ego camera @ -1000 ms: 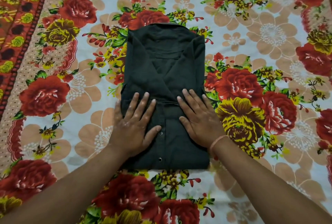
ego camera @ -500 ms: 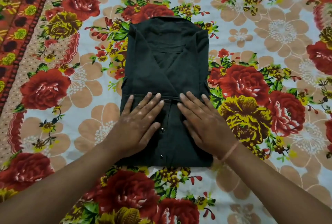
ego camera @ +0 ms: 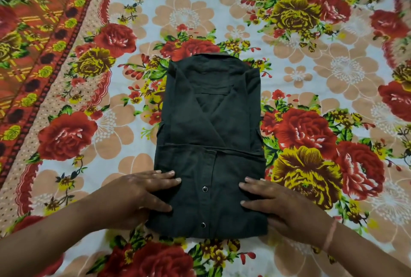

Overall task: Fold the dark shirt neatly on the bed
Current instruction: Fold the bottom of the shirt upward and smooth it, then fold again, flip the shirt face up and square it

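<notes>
Near the middle of the bed (ego camera: 333,59), toward its near edge, the dark shirt (ego camera: 211,143) lies part-folded — soft, light, limp cloth, likely best lifted by its near corners — where the left hand (ego camera: 138,194) and right hand (ego camera: 282,205) rest flat, apart, gripping nothing.

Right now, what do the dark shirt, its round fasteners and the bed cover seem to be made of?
Dark shirt: probably matte woven cotton; soft creases, no sheen.
Fasteners: likely metal snaps; small, round, with bright glints.
Bed cover: apparently thin printed cloth, maybe cotton; flat floral print, matte surface.
</notes>
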